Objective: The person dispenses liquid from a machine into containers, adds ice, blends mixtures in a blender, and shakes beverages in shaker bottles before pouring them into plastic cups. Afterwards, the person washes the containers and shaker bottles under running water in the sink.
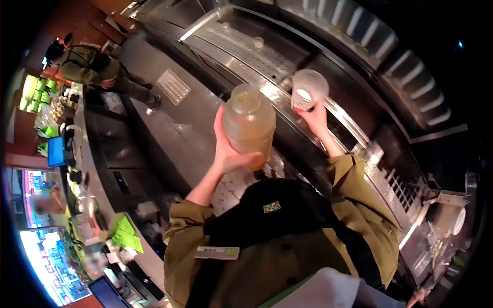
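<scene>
My left hand (228, 151) is wrapped round a large translucent bottle (249, 123) with yellowish liquid inside, held upright in front of my chest. To the right, over the edge of the metal counter, my right hand (314, 117) grips a white translucent container (310, 86) from its near side. The bottle and the container are apart. A small clear cup (258, 43) stands on the perforated metal drain surface (231, 38) beyond my hands.
Curved metal trays (359, 23) line the upper right. A metal grate (403, 190) lies at the right. Another person (95, 64) stands at the upper left beside a long counter (97, 174) with a blue screen (56, 152) and green papers (125, 233). A perforated mat (173, 87) lies on the floor.
</scene>
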